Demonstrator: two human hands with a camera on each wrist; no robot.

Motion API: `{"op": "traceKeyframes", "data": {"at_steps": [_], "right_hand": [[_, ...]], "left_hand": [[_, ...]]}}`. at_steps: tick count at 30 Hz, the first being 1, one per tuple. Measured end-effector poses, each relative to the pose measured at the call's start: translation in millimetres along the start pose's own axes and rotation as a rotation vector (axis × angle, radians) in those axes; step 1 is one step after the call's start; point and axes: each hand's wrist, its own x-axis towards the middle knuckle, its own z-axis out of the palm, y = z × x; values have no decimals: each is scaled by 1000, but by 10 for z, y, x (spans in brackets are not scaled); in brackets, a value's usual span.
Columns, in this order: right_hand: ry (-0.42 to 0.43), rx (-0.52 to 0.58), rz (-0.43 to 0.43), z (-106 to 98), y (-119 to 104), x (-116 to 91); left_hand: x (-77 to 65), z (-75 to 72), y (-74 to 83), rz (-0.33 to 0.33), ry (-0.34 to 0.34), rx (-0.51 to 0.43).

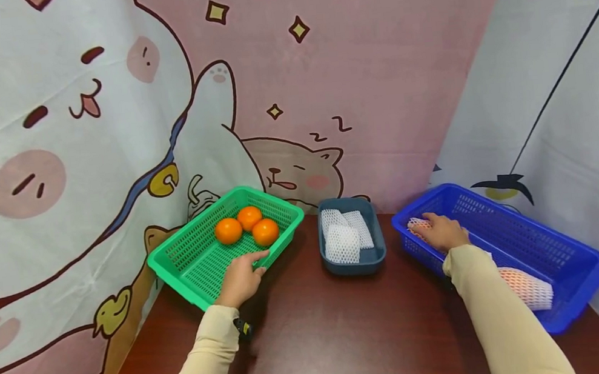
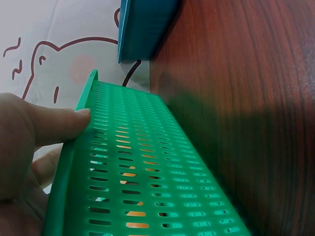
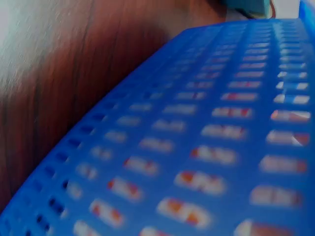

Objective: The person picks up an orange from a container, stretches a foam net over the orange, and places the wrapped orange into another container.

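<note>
My left hand is at the near right rim of the green basket, its thumb and fingers on either side of the edge in the left wrist view. Three oranges lie grouped at that basket's far end. Down inside the left end of the blue basket, my right hand holds an orange in a white foam net, mostly covered by the hand. Another netted orange lies nearer the front of the blue basket. The right wrist view shows mainly the blue slotted wall, with white and orange behind it.
Between the two baskets stands a small dark blue-grey bin with several white foam nets in it. All of these rest on a dark red-brown wooden table. A cartoon-printed cloth hangs behind and at the sides.
</note>
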Motion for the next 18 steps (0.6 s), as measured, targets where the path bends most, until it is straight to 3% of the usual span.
{"op": "traceKeyframes", "data": {"at_steps": [5,8,13,18], "right_hand": [[271,65,-96,-76,-164,-88],[351,95,-179,-94,-250,-210],[367,70,-293,-42,-303,-523],[302,25,-321,25,-233,-817]], "left_hand": [[4,0,-6,8,10,-7],[5,0,-2,15,20,-10],[8,-4,7,23,16,-14],[2,3,-15,32,21,-3]]}}
